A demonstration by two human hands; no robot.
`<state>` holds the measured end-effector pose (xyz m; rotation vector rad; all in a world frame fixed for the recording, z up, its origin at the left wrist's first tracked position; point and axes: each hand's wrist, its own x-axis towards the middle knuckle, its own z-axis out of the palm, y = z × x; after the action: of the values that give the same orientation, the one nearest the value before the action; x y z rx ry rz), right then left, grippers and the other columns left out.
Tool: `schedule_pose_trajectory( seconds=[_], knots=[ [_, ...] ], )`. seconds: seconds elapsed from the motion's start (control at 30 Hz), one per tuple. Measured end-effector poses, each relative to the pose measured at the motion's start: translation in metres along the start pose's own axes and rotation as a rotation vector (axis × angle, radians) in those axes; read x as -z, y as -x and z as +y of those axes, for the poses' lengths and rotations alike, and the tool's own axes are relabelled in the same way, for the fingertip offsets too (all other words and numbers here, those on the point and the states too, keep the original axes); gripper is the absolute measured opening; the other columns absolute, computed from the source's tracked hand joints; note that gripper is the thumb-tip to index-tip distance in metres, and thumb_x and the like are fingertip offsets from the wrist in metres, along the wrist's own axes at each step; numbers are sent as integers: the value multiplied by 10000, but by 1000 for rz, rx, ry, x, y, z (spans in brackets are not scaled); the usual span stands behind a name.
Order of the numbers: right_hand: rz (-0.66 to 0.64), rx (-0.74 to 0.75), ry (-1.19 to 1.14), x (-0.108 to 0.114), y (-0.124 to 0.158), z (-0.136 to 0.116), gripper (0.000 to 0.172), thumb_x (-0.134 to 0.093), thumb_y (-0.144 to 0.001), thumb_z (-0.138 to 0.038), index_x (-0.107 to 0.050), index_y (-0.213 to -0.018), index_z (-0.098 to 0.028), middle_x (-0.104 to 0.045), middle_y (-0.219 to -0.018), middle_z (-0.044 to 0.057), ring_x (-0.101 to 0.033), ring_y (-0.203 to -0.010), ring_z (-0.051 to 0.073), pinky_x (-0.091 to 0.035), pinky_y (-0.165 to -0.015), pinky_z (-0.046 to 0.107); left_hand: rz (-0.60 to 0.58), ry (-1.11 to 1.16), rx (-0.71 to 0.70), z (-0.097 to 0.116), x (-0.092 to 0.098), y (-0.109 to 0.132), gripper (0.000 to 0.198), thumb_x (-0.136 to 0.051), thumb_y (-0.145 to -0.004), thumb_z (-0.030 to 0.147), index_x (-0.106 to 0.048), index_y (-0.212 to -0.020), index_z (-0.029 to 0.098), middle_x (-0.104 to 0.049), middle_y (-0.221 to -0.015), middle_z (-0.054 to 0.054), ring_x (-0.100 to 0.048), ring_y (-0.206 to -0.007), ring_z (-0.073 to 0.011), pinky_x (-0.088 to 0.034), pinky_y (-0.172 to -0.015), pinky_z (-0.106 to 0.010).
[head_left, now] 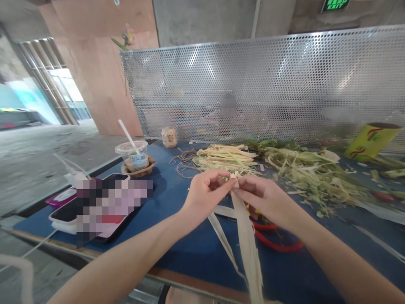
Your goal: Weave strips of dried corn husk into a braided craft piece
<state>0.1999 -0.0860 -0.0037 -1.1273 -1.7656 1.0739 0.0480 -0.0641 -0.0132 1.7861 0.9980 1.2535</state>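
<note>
Both my hands meet above the blue table (177,198), pinching the top of a bundle of pale dried leaf strips (245,236) that hang down toward the table's near edge. My left hand (205,194) is closed on the strips from the left, fingers curled. My right hand (262,196) pinches the same top end from the right. Under my right wrist lie red-handled scissors (278,242), partly hidden.
Behind the hands lie piles of pale strips (224,158) and greener husk scraps (310,173), plus brown twine (183,162). At left are a lidded plastic cup with a spoon (134,154) and a phone (104,202). A yellow paper cup (370,141) lies at right. A perforated metal screen (268,84) backs the table.
</note>
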Motion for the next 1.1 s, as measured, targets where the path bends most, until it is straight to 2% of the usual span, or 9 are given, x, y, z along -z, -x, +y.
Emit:
schedule_pose_trajectory(
  seconds=[0.1,0.2,0.27,0.37,0.47,0.57,0.7,0.87,1.1],
  knots=[
    [-4,2,-10,2,-3,3,128,-536,-750,-299,-527,-706,-179,-517,-552,-43,-489,-436,71,-377,-410,189,-88,-69,10,2,11,-7,258,-578,-713,385,-630,-793,146,-591,-585,-2,-507,-525,-90,-386,-498,-195],
    [71,10,-13,6,-8,6,164,-558,-724,-305,-512,-629,-180,-495,-523,-47,-462,-447,73,-374,-459,208,-307,-200,45,3,32,-19,307,-529,-733,431,-652,-833,168,-668,-788,-34,-585,-689,-126,-429,-595,-210],
    [115,-17,-6,11,-11,8,174,-573,-699,-291,-509,-585,-176,-467,-510,-49,-442,-458,72,-372,-487,217,-440,-412,112,0,46,-26,332,-577,-673,458,-654,-828,176,-673,-775,-30,-597,-697,-143,-428,-606,-220],
    [115,-126,-91,17,-14,11,147,-580,-679,-285,-526,-603,-171,-508,-569,-30,-491,-532,91,-394,-539,228,-377,-774,189,-8,57,-31,343,-610,-607,479,-653,-729,160,-673,-762,-51,-599,-693,-178,-406,-575,-239],
    [71,-197,-245,19,-14,14,163,-584,-683,-337,-539,-695,-181,-558,-620,-17,-528,-573,106,-404,-557,234,-484,-927,330,-16,53,-31,216,-629,-593,364,-646,-627,152,-671,-686,-60,-593,-618,-178,-376,-516,-239],
    [17,-209,-181,12,-12,17,203,-597,-682,-365,-537,-689,-172,-537,-563,-29,-480,-504,82,-373,-523,220,-501,-919,342,-16,45,-30,102,-599,-604,237,-643,-600,145,-668,-662,-60,-584,-583,-162,-368,-496,-228],
    [-7,-251,-142,-4,-12,21,191,-596,-659,-348,-539,-661,-165,-489,-554,-44,-444,-489,72,-357,-495,212,-438,-858,247,-12,41,-27,149,-514,-672,232,-636,-639,153,-658,-651,-43,-591,-604,-155,-402,-540,-228],
    [27,-271,-190,-13,-14,26,175,-609,-623,-324,-551,-626,-159,-491,-583,-33,-456,-526,81,-374,-530,226,-355,-379,137,-6,38,-22,219,-468,-749,335,-604,-749,163,-672,-702,-26,-615,-549,-129,-454,-554,-228],
    [11,-249,-237,-12,-14,21,199,-623,-595,-315,-506,-573,-155,-484,-549,-34,-460,-522,86,-361,-538,235,-355,-167,184,0,28,-15,192,-499,-754,322,-586,-761,150,-680,-722,-43,-650,-565,-147,-439,-505,-209]
  ],
)
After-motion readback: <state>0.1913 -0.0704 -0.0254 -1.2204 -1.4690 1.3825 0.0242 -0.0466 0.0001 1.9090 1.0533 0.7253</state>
